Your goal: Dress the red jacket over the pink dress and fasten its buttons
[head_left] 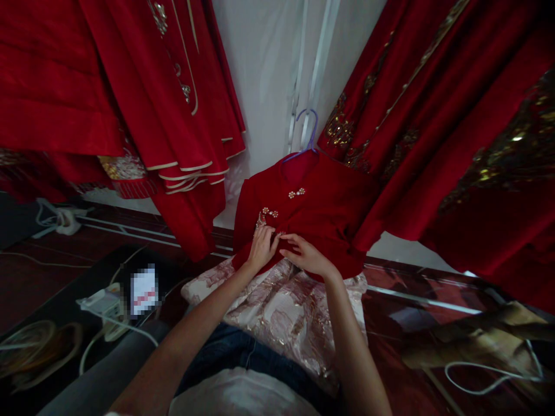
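Observation:
A small red jacket (312, 214) on a purple hanger (309, 130) lies in front of me over a pale gold-patterned cloth (281, 315) on my lap. It has pearl-and-gold frog buttons (296, 193) down its front. My left hand (261, 247) pinches the fabric at the lowest visible fastening, fingers closed. My right hand (306, 255) meets it from the right, fingertips pressed on the same fastening.
Red embroidered garments (173, 115) hang at left and right (455, 144) against a white wall. A power strip (104, 303) with white cables and a phone (144, 290) lie on the dark floor at left. A white cable (485, 378) loops at right.

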Demonstrator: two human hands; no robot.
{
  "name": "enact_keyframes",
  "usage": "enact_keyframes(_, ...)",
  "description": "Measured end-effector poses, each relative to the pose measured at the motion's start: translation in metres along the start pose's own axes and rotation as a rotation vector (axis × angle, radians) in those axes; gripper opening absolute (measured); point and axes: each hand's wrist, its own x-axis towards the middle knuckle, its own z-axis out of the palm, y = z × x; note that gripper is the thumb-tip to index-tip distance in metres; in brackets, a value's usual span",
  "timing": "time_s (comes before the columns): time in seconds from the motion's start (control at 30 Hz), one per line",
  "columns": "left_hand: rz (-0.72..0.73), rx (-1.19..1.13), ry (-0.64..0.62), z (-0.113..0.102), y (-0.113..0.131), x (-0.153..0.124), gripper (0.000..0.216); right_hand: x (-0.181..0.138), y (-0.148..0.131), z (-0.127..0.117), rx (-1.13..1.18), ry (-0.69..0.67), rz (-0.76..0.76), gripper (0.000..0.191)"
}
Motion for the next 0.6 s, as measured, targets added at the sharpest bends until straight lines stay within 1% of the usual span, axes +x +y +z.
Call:
enact_keyframes(0.17,-0.022,0.039,0.04,0.006,0.001,-0.015,0.026,-0.003,-0.003,-0.006,-0.041,-0.072,-0.006,0.04)
enact_keyframes(0.3,-0.058,0.023,0.023,0.006,-0.001,-0.014,0.024,-0.008,-0.007,-0.01,-0.112,-0.124,0.012,0.042)
enact_keyframes(0.47,-0.116,0.006,-0.006,0.006,0.001,-0.014,0.021,-0.011,-0.005,-0.012,-0.17,-0.164,0.039,0.043)
enact_keyframes(0.53,-0.165,-0.042,0.025,0.007,0.0,-0.016,0.021,-0.012,-0.004,-0.012,-0.179,-0.174,0.052,0.044)
enact_keyframes(0.6,-0.26,-0.098,0.099,0.005,-0.003,-0.015,0.02,-0.014,-0.003,-0.014,-0.183,-0.182,0.066,0.044)
